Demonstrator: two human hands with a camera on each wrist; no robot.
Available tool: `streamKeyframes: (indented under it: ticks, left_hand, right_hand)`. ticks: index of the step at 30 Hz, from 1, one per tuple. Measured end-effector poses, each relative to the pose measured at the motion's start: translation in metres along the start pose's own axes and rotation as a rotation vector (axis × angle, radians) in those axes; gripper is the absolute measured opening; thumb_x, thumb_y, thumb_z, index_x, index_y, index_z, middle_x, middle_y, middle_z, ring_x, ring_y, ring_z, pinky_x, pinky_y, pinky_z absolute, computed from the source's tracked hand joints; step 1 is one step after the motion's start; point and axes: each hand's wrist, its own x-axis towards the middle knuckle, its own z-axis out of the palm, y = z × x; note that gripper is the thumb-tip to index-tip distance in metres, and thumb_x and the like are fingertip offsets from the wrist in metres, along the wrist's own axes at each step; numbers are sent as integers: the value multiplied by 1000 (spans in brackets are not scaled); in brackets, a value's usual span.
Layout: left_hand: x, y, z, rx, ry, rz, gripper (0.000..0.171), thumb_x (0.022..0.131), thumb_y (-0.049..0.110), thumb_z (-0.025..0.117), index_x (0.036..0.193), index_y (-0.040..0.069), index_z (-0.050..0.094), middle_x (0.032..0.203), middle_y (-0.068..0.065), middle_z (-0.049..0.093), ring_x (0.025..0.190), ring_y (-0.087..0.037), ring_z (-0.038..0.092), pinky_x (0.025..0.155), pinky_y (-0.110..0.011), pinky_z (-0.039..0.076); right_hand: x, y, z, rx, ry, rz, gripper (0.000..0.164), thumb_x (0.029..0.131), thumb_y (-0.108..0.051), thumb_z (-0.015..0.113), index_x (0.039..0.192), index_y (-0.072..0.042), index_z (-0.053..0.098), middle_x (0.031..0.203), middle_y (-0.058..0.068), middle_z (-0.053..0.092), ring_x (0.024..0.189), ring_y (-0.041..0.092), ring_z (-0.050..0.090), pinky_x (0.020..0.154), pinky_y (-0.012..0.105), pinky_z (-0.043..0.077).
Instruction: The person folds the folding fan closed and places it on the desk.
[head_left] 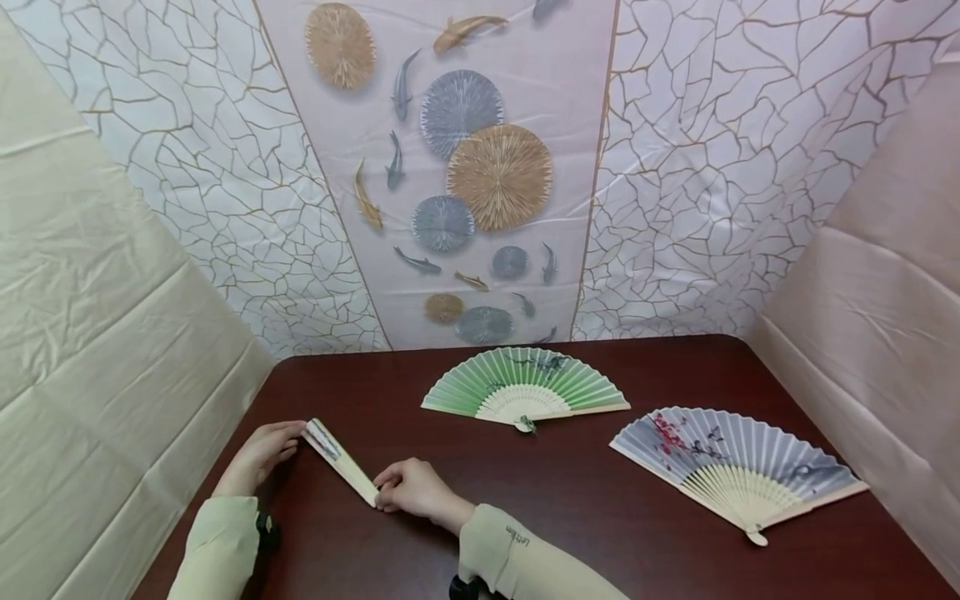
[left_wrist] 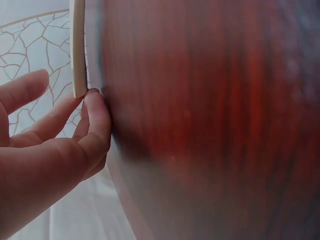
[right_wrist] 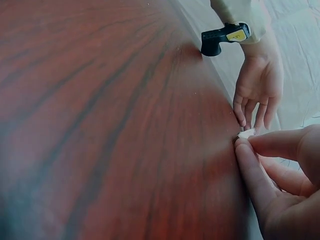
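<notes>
A folded hand fan (head_left: 341,462) lies slantwise at the left of the table, its printed pleats toward the upper left and its pale wooden sticks toward the lower right. My left hand (head_left: 264,454) holds its upper left end between fingertips; in the left wrist view the fan's pale outer stick (left_wrist: 78,50) meets the thumb and a finger. At the narrow lower right end, my right hand (head_left: 422,490) pinches the fan between thumb and forefinger. In the right wrist view only the small pale tip (right_wrist: 246,134) of the fan shows between those fingers.
A spread green fan (head_left: 525,383) lies at the table's back middle. To the right rests a spread grey fan (head_left: 738,467) with red blossoms. The dark red table (head_left: 570,508) meets patterned cloth (head_left: 495,250) at the back and plain cloth at both sides.
</notes>
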Motion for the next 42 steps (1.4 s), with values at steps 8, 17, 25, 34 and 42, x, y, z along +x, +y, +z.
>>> streamKeyframes:
  ticks: [8,17,25,34,42]
  left_hand:
    - [1,-1,5,1,-29,-15,61,109,28,43,147,-18,29,152,-33,28,131,-40,37,114,-48,37]
    - [2,-3,5,11,-41,-11,61,110,28,41,149,-17,26,156,-34,21,135,-43,31,116,-52,31]
    - [0,2,0,24,-11,-3,59,111,26,40,149,-16,26,155,-33,25,131,-42,37,109,-46,43]
    - [-6,17,9,78,74,61,57,109,25,45,149,-14,32,151,-34,35,129,-39,44,99,-30,50]
    - [-6,28,20,91,102,94,55,108,25,47,147,-13,37,146,-34,42,123,-36,52,95,-29,52]
  right_hand:
    - [-3,0,2,-35,21,15,10,82,7,74,91,4,74,68,1,68,57,9,65,55,24,57]
    - [-3,1,3,-32,22,16,8,82,6,75,90,2,74,68,2,69,57,10,65,55,24,57]
    - [-4,-2,1,31,4,29,20,84,6,73,105,6,72,73,5,69,64,15,69,60,27,60]
    - [-2,0,-11,91,13,16,21,87,5,70,108,7,71,80,9,71,73,23,72,64,31,61]
    - [-1,8,-40,67,76,-1,20,90,6,69,110,9,70,88,15,72,78,30,73,67,35,62]
